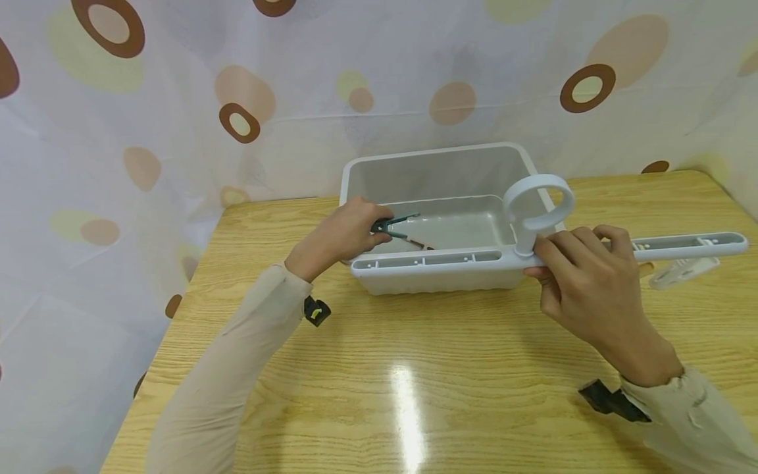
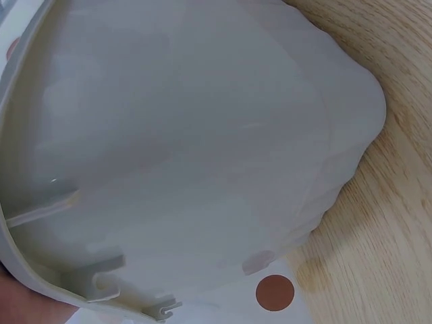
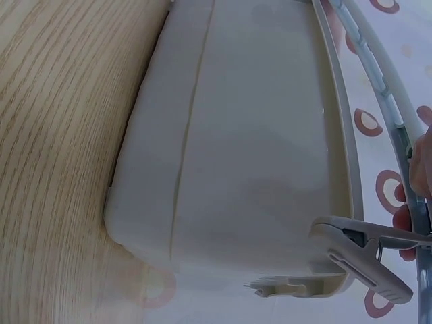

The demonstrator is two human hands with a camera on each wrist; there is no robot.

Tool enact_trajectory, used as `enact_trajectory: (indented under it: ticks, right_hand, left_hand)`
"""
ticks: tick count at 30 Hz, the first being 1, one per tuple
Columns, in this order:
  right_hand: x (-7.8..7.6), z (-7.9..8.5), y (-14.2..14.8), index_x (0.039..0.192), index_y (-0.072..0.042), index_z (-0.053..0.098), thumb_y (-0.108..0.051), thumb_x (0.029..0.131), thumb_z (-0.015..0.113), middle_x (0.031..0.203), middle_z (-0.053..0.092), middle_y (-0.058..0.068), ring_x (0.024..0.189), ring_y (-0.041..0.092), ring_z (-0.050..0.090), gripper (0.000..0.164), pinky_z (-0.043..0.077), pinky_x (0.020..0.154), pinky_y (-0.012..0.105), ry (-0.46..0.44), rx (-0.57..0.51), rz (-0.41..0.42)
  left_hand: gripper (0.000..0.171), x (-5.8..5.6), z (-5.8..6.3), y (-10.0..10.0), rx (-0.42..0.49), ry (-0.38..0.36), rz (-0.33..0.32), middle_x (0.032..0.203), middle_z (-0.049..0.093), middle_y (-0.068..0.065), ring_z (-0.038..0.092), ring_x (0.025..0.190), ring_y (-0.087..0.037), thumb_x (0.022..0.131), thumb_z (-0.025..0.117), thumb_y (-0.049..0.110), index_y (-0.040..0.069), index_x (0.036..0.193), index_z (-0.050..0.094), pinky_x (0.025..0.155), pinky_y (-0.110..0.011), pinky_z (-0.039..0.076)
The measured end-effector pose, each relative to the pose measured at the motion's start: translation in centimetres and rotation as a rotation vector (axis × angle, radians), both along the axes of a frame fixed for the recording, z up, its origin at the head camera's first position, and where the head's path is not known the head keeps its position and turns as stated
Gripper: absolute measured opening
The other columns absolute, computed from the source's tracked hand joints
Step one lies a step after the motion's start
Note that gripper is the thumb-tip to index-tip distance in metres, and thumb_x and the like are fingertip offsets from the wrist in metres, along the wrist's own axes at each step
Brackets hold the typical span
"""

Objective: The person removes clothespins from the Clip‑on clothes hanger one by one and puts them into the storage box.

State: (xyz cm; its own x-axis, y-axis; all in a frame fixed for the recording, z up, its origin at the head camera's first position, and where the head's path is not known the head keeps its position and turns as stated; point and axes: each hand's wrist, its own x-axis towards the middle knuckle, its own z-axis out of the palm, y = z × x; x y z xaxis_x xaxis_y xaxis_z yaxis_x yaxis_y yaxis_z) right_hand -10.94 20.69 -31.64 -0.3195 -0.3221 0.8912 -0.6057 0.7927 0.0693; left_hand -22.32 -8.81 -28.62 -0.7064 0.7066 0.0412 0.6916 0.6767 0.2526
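In the head view, my left hand pinches a pliers-like tool with spread teal handles over the near left part of a pale grey plastic bin. A thin brownish piece shows at the end of one leg; whether it belongs to the tool I cannot tell. My right hand grips a white clip hanger by its bar, just right of the round hook. The bar lies level in front of the bin's near rim. A white clip hangs from the bar, seen in the right wrist view.
The bin stands on a wooden table, near a spotted cloth hung behind and at the sides. The hanger's right end reaches well past the bin. The left wrist view shows the bin's outer wall and moulded hooks under its rim.
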Motion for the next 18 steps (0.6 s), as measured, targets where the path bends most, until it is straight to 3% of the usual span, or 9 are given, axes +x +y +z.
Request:
enact_trajectory:
  ticks: [18]
  right_hand:
    - [-0.10,-0.06,0.10,0.080,0.003,0.056,-0.029,0.099,0.047,0.072,0.056,0.019,0.061,0.039,0.050,0.038,0.035,0.068,0.057,-0.002,0.010,0.006]
  left_hand:
    - [0.021,-0.13,-0.14,0.11,-0.036,-0.007,0.027,0.090,0.067,-0.006,0.055,0.075,-0.017,0.090,0.070,0.017,0.002,0.104,0.069,0.069,-0.031,0.047]
